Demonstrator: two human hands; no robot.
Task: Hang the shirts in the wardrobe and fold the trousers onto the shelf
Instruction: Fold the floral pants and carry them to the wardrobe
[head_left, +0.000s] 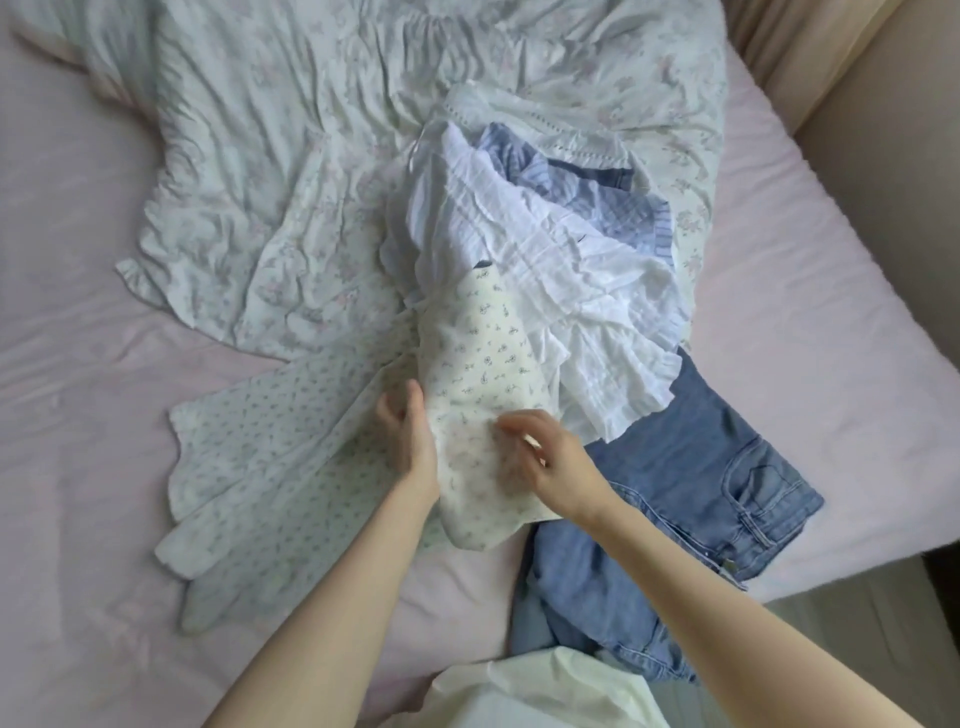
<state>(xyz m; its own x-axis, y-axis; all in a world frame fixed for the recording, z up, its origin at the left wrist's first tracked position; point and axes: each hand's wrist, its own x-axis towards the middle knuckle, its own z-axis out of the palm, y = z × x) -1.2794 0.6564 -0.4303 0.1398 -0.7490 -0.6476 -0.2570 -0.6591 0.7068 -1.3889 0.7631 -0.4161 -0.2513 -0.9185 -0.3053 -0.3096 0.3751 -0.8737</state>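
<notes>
On the bed (78, 364), our left hand (410, 441) grips the floral garment (483, 364) by its edge, while our right hand (545, 457) pinches its cloth, fingers curled.

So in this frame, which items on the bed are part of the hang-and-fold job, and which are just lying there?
Job:
cream floral-print garment, held by left hand and right hand
white ruffled cotton top
blue striped shirt
light blue denim jeans

Lying about:
pale green floral duvet
pink bed sheet
</notes>
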